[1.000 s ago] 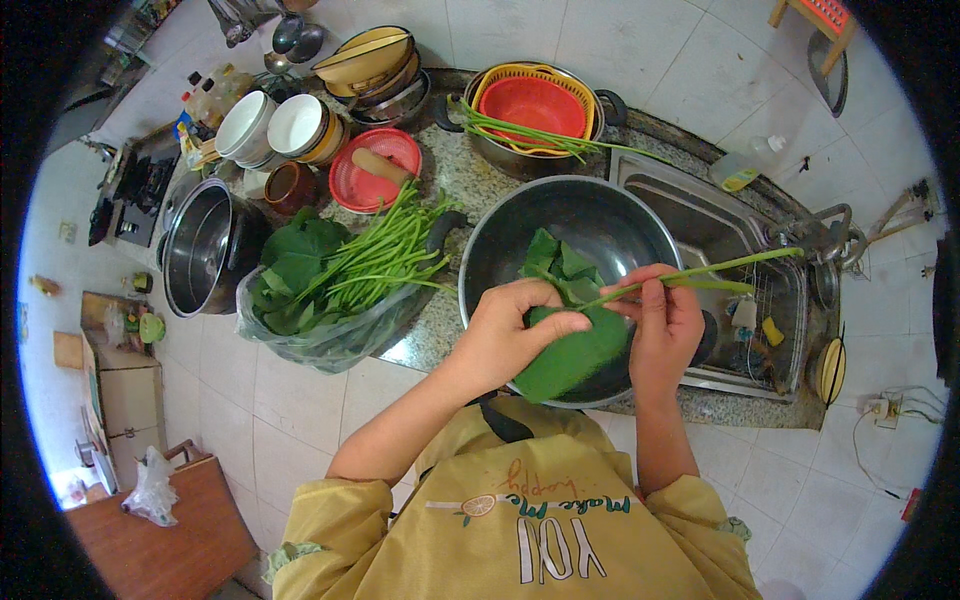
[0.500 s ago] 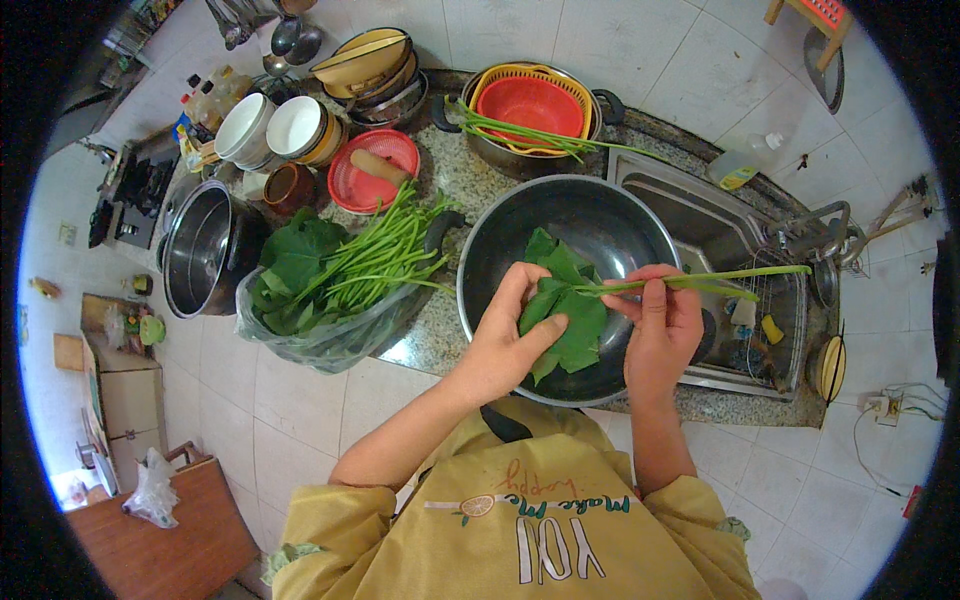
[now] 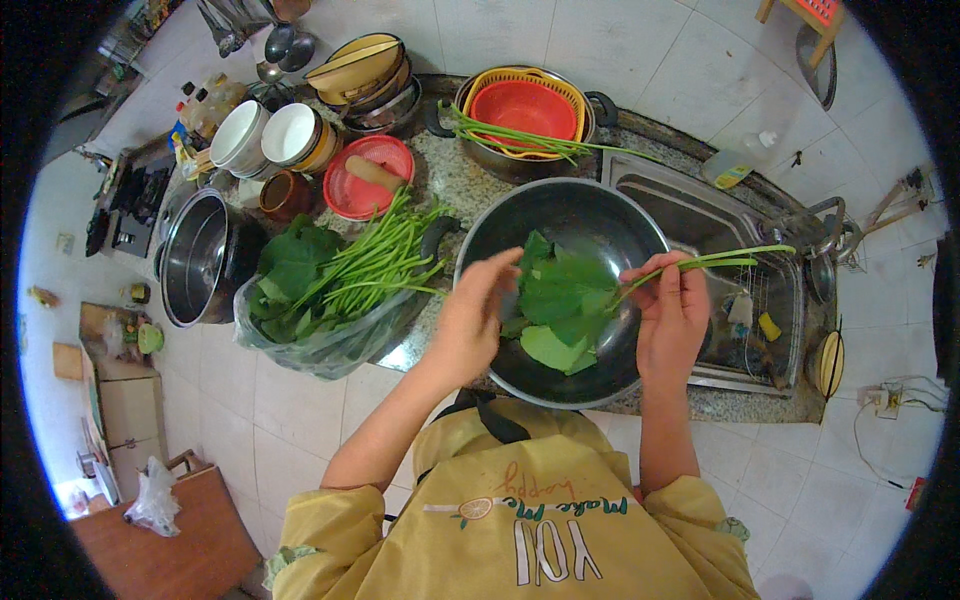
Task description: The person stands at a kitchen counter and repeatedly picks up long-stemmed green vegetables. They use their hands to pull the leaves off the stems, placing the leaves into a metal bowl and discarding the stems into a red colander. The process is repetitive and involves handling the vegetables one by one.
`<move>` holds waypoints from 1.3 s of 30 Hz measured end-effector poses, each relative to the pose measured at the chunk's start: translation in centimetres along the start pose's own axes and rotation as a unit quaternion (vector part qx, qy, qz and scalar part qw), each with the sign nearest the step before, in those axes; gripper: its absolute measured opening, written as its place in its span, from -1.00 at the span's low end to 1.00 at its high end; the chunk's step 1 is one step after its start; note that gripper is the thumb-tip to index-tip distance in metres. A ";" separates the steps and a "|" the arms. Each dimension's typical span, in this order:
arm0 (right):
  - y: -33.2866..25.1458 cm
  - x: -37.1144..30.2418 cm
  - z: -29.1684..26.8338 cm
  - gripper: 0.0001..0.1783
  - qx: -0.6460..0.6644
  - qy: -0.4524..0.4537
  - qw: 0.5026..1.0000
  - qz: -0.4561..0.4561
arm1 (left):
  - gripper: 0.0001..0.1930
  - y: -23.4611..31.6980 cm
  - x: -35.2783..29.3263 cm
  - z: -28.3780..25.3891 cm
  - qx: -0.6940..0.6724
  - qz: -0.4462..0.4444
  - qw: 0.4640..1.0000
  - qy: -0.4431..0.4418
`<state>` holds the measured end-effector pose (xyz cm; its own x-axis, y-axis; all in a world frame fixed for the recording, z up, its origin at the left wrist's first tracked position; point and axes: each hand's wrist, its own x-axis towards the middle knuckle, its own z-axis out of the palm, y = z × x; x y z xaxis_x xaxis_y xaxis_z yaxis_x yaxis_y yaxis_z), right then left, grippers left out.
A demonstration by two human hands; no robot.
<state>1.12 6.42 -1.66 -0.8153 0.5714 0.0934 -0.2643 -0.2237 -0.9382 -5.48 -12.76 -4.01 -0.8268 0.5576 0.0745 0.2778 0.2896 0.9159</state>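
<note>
Over a large dark pan with a pale rim, my right hand pinches the long green stems of leafy greens. Their far ends reach out over the sink. Large green leaves hang at the other end, over or in the pan; whether all of them are still joined to the stems I cannot tell. My left hand is at the pan's left side, fingers apart and slightly blurred, with nothing gripped. Left of the pan, more long-stemmed greens lie in a clear plastic bag.
A metal sink with a faucet adjoins the pan. Behind stands a pot with red and yellow baskets, long stems lying across it. To the left are a red basket, white bowls and a deep steel pot.
My left hand has let go of the leaves and moved left, its fingers spreading. The leaves have dropped lower over the pan. My right hand still holds the stems, nearly in place.
</note>
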 end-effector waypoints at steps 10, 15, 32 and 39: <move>0.6 -0.2 0.6 -0.86 0.082 -0.081 0.986 0.124 | -0.66 4.0 2.0 -0.8 -0.070 -0.012 0.992 -0.108; 2.3 1.0 -0.4 -0.88 0.128 -0.203 0.967 0.091 | -0.83 3.9 1.9 0.8 -0.127 0.022 0.991 -0.032; 2.8 1.0 -0.1 -0.87 0.126 -0.227 0.964 0.064 | -0.80 3.8 1.2 1.6 -0.217 -0.069 0.971 -0.071; 2.8 0.4 0.2 -0.88 0.113 -0.208 0.970 0.053 | -0.76 3.1 1.4 1.8 -0.298 -0.139 0.944 -0.038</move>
<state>-0.07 5.90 -4.21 -0.9688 0.1786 0.1718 -0.2364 -0.4580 -0.8569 -4.86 -9.67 -1.80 -0.7835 0.5854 -0.2084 -0.2877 -0.0446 0.9567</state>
